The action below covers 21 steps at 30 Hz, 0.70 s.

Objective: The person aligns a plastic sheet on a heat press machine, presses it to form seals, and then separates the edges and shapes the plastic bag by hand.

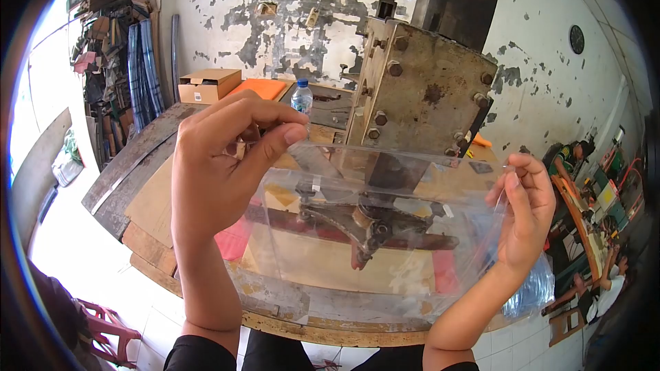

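Note:
A clear plastic sheet [344,227] with fold lines is held up in front of me, and the bench shows through it. My left hand [220,158] is raised with thumb and forefinger pinched at its upper left corner. On the other side, my right hand [526,213] grips the right edge between thumb and fingers. Behind the sheet stands a heavy press [419,89] with a bolted, rust-stained plate. Its dark metal foot [364,223] shows through the plastic. A bundle of clear plastic [536,288] lies beyond my right forearm.
The wooden bench [316,330] spans in front of me. A cardboard box [210,86], an orange cloth [260,88] and a water bottle [302,98] stand at its back left. A pink stool [110,333] is at lower left. Other people [574,158] sit at a table on the right.

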Each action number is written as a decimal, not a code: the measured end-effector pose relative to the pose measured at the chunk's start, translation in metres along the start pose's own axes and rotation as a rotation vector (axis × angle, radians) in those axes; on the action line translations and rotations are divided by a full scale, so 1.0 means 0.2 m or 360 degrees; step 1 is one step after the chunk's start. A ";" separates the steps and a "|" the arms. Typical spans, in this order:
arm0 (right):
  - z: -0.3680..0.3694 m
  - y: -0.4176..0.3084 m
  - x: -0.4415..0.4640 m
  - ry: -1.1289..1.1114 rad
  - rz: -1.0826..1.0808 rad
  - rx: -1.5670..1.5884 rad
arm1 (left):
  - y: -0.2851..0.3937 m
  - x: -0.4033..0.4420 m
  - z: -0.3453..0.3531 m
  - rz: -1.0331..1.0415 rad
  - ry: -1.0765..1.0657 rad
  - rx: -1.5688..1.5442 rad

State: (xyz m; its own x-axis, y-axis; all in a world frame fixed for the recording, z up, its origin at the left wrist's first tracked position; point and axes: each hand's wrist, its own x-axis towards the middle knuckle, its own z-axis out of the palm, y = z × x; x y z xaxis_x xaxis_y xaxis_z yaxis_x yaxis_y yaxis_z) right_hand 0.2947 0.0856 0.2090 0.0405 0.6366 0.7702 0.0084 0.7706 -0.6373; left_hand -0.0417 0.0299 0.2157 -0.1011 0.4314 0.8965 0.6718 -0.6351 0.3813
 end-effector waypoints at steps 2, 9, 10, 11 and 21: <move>0.00 0.00 0.00 -0.0007 0.0015 -0.0001 | 0.00 0.00 0.01 -0.0028 0.0022 0.0002; 0.00 -0.01 -0.01 -0.0002 0.0019 -0.0028 | -0.05 0.00 0.02 -0.0067 0.0025 -0.0072; -0.01 -0.01 -0.01 -0.0012 0.0031 -0.0025 | -0.06 0.00 0.02 -0.0068 0.0025 -0.0073; 0.00 -0.01 -0.01 -0.0012 0.0032 -0.0026 | -0.06 0.01 0.02 -0.0084 0.0001 -0.0040; 0.02 -0.02 -0.02 0.0005 0.0014 -0.0029 | -0.07 0.00 0.01 -0.0201 -0.0052 0.0008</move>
State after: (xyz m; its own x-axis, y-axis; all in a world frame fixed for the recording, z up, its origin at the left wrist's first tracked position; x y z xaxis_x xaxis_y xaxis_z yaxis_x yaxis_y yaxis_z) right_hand 0.2913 0.0797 0.2096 0.0438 0.6432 0.7644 0.0264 0.7641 -0.6445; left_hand -0.0496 0.0413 0.2100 -0.1611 0.5285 0.8335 0.6587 -0.5713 0.4896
